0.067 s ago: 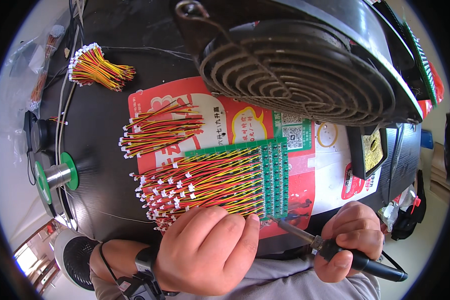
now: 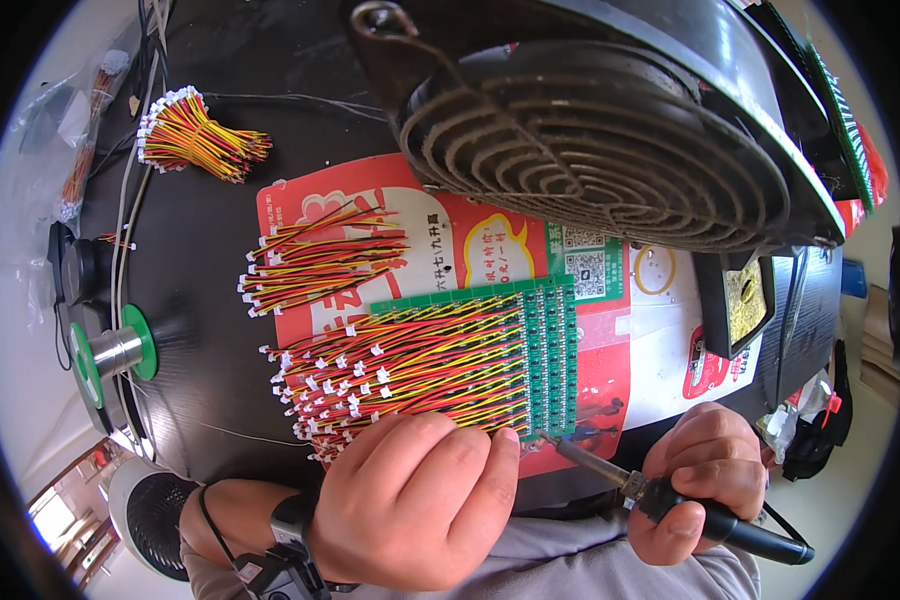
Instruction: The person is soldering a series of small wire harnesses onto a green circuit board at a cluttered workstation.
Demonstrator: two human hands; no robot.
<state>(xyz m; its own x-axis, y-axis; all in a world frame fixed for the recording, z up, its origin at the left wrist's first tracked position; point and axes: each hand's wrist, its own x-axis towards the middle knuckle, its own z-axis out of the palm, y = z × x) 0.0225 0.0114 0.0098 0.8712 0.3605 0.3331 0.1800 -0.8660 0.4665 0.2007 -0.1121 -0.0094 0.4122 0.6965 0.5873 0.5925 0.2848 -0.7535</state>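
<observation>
A green circuit board panel lies in front of me, with rows of red, yellow and black wires running left from it to small white connectors. My left hand is closed at the panel's near edge, over the nearest wires. Its index fingertip presses close to the lower row of joints; what it pinches is hidden under the fingers. In my right hand is a soldering iron with a black handle. The iron points left, its tip at the panel's near right corner, close to my left fingertip.
A large black fan with a round grille overhangs the back. Loose wire leads lie on a red printed sheet. A wire bundle and a solder spool are at left. A yellow sponge sits in a black holder at right.
</observation>
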